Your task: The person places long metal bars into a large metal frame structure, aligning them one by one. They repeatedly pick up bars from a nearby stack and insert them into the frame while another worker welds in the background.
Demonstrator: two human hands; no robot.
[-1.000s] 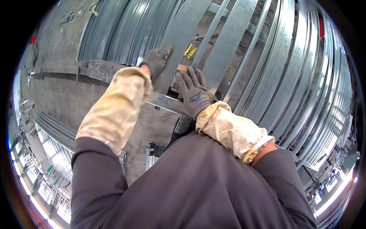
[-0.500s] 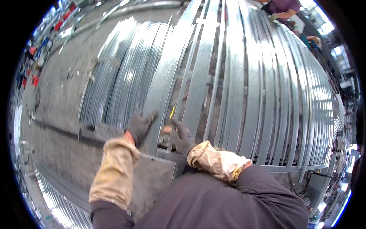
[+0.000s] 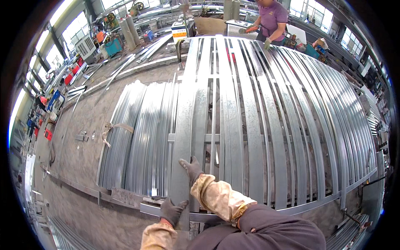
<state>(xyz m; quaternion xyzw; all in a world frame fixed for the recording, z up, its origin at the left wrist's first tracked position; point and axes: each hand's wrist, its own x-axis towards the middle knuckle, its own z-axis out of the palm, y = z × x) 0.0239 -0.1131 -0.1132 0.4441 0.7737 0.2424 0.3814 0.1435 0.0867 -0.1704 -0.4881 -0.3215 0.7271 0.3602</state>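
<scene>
A wide, flat galvanized steel tube (image 3: pixel 182 125) lies lengthwise before me, at the left side of a row of similar tubes. My left hand (image 3: pixel 173 211), in a dark glove, grips its left edge close to the near end, thumb across the top. Farther up, my right hand (image 3: pixel 191 168) holds the right edge, its thumb also over the top face and its fingers down the side. The undersides of both grips are hidden. Tan sleeve covers are on both forearms. Just right of this tube lies another steel tube (image 3: pixel 201 112).
Bundled thin steel tubes (image 3: pixel 150 137) lie left, one tied with a cloth strap (image 3: pixel 121 127). A steel cross rail (image 3: pixel 308 206) runs under the near ends. A person in a purple shirt (image 3: pixel 273 18) stands at the far end, a gloved hand near the tubes. A clamp (image 3: pixel 179 52) stands far left.
The view has tilted up, showing more of the workshop. My right hand, apart from the tube before, now grips its right edge; my left hand has closed on the left edge.
</scene>
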